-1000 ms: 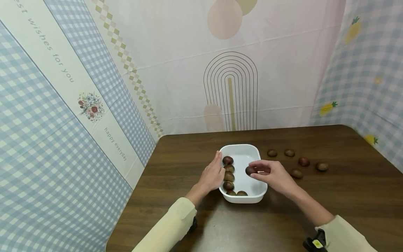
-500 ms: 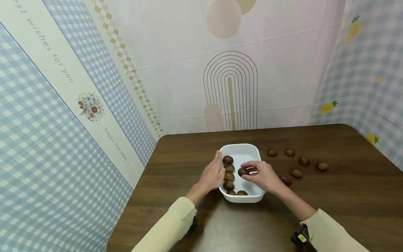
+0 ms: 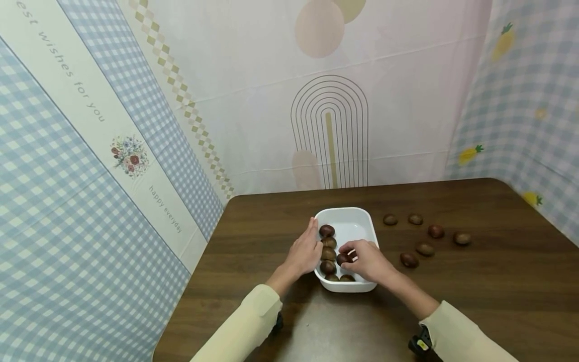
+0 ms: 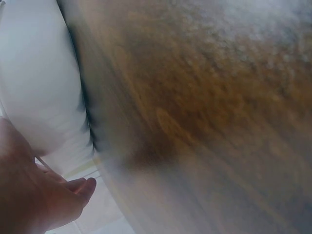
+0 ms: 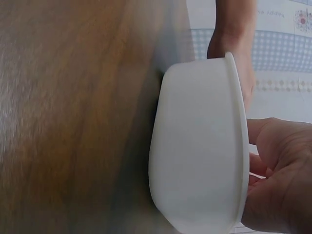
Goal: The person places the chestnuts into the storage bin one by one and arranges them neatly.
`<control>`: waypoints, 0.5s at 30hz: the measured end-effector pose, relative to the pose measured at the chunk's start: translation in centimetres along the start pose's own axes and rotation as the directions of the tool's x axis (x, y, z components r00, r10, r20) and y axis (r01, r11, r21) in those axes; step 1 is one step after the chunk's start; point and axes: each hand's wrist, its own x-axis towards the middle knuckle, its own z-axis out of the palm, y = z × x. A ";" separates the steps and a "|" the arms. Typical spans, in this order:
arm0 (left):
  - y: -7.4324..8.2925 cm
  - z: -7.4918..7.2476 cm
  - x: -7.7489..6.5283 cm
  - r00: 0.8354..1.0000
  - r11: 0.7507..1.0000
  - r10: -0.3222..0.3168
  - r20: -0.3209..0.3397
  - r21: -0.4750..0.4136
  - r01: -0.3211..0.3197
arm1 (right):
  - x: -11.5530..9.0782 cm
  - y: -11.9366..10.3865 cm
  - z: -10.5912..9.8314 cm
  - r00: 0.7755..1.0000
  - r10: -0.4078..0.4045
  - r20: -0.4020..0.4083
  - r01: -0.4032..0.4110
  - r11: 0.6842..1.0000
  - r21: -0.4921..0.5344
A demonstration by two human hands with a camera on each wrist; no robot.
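In the head view a white rectangular dish [image 3: 350, 286] stands on the table. Several brown chestnuts [image 3: 328, 254] lie in it along the left side and the near left corner. My right hand [image 3: 368, 260] reaches inside and pinches a dark chestnut [image 3: 343, 259] beside that row, between thumb and fingers. At the left rim, my left hand [image 3: 304, 254] rests against the dish with fingers extended along its side. The right wrist view shows the outside wall of the dish [image 5: 200, 141], which hides the held chestnut and the right fingertips.
Several loose chestnuts [image 3: 425, 249] are scattered on the dark wooden table [image 3: 488, 281], right of the dish. Printed cloth [image 3: 253, 100] hangs behind the table's far edge, and blue checked cloth [image 3: 68, 241] hangs at the left.
My right hand has carried its chestnut left and towards the near end, from over the right side of the dish to beside the row. The left hand has stayed put.
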 end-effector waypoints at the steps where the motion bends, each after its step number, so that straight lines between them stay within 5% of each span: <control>1: 0.0 0.0 0.0 1.000 1.000 0.002 -0.002 -0.001 -0.002 | 0.0 -0.1 0.1 1.000 0.008 0.005 -0.008 1.000 -0.011; 15: 0.0 0.0 -0.1 1.000 1.000 0.011 -0.014 -0.004 -0.011 | 0.4 -0.2 0.9 0.999 0.041 0.021 -0.039 0.995 -0.092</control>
